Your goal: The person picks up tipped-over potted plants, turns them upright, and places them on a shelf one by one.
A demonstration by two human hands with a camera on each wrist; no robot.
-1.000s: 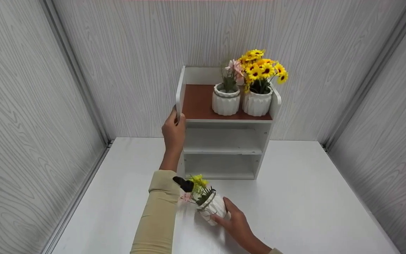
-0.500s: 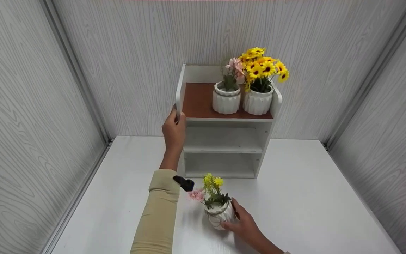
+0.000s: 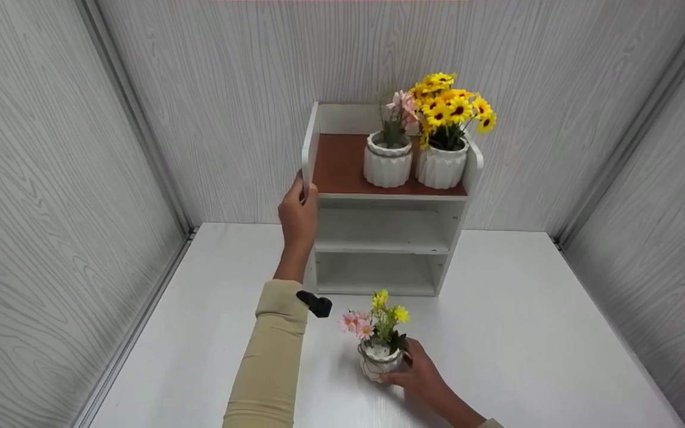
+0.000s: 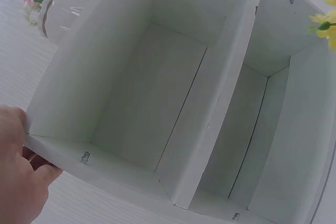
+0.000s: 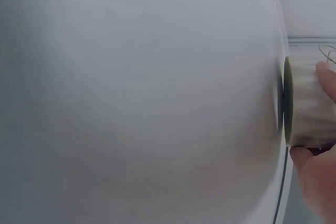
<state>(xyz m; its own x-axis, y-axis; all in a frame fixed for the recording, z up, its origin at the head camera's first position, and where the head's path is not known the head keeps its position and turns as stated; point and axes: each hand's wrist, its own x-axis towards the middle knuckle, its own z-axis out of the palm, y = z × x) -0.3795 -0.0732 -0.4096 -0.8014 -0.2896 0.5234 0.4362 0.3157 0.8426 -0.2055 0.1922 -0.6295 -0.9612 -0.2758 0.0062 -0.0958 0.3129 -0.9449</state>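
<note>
My left hand [image 3: 299,214] grips the left side panel of a white shelf unit [image 3: 387,248]; its thumb and fingers also show at the panel's edge in the left wrist view. In front of the shelf, my right hand [image 3: 423,371] holds a small white flower pot [image 3: 378,364] from its right side, thumb toward the front. Pink and yellow artificial flowers [image 3: 381,318] rise from this pot, which stands nearly upright. The right wrist view shows the pot's base [image 5: 288,103] close to the white tabletop; whether it touches cannot be told.
On the shelf's brown top stand a white pot with pink flowers [image 3: 388,163] and, to its right, a white pot with yellow sunflowers [image 3: 442,163]. Two compartments lie below. Wood-grain panels [image 3: 229,107] enclose the white table [image 3: 509,333] at the back and both sides.
The right hand has moved the small flower pot rightward and turned it from a leftward tilt to nearly upright. The left hand keeps its grip on the shelf panel. The head view has shifted slightly.
</note>
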